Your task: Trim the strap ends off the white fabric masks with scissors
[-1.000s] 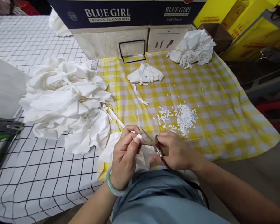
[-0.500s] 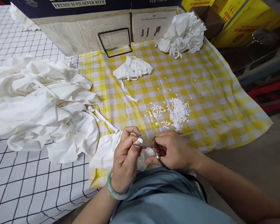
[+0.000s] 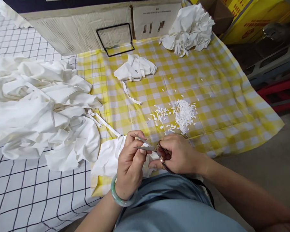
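My right hand point(image 3: 181, 154) has its thumb and fingers through the handles of a pair of scissors point(image 3: 151, 149), whose blades are parted. They point left across the fingertips of my left hand point(image 3: 130, 162), which is closed in a pinch. A white cloth garment point(image 3: 106, 158) lies under and beside that hand, and the bit of white strap at its fingertips is mostly hidden by the fingers and blades. Another white strap point(image 3: 108, 125) with small sliders runs from near my left hand toward the large heap of white garments point(image 3: 50, 106) on the left.
Small white clippings point(image 3: 184, 116) lie piled on the yellow checked cloth point(image 3: 222, 106). Behind them are one white garment point(image 3: 136, 67) with its strap trailing and a bunched white pile point(image 3: 189, 29). A cardboard box point(image 3: 82, 32) and a black wire stand point(image 3: 114, 38) are at the back.
The scissor blades have shifted slightly left over my left fingertips, still parted. Both hands keep nearly the same pose. The camera view has tilted a little downward.
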A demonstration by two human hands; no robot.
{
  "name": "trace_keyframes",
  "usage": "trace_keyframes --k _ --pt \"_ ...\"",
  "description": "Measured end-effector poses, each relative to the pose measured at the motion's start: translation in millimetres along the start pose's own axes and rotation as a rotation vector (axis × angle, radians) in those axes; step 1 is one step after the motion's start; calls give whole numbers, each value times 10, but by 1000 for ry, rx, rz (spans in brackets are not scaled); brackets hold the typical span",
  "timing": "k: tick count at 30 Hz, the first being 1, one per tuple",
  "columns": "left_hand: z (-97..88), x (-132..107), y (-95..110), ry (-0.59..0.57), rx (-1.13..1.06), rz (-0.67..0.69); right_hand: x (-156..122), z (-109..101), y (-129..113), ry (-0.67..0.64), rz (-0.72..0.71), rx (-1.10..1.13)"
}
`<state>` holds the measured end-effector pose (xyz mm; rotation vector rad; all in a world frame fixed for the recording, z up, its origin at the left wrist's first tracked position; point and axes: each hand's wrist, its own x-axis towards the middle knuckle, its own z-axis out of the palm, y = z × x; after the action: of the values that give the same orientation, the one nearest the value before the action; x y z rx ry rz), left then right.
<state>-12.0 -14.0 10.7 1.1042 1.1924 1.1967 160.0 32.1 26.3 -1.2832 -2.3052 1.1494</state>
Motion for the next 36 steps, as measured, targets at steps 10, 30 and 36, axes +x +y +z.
trace_keyframes --k 10,30,36 --pt "43 50 2 -55 55 53 -58 -4 101 -38 78 -29" --pt "373 231 26 -359 172 70 -517 -62 500 215 358 530" --pt "-377 203 235 -415 520 130 -238 128 344 142 88 640"
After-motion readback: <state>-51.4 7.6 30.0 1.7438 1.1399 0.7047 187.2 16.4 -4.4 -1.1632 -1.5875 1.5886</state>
